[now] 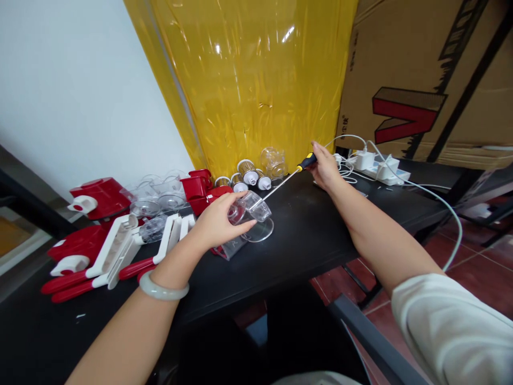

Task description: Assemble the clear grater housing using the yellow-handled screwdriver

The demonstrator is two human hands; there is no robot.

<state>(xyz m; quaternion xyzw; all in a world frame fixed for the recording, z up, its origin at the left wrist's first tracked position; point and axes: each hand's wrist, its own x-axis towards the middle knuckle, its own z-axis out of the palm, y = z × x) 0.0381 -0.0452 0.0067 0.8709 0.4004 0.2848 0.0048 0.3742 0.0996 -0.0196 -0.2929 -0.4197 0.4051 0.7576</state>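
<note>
My left hand [218, 220] is closed around a clear plastic housing [253, 213] that rests on the black table [304, 235], a red part beneath it. My right hand [325, 167] grips the yellow-and-black handle of a screwdriver [306, 161]. Its long metal shaft slants down to the left, and the tip reaches the clear housing. A pale bangle [162, 289] sits on my left wrist.
Red and white plastic parts [100, 251] and clear domes [160, 195] lie at the left. Metal drum pieces [248, 174] stand at the back by a yellow plastic sheet [248, 80]. A white power strip with chargers [379, 166] sits right, cardboard boxes [425, 80] behind.
</note>
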